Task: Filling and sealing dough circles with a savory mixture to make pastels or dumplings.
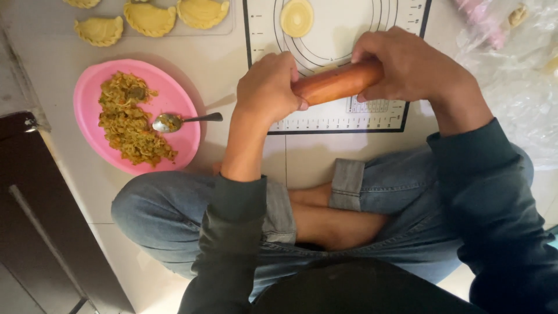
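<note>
Hands (267, 87) (407, 67) gripping rolling pin (340, 82) (mat's (343, 125) near edge)

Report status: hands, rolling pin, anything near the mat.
Left hand and right hand both gripping wooden rolling pin, held over the baking mat. Dough disc lies flat ahead on mat. Pink plate with filling and spoon off to left.
</note>
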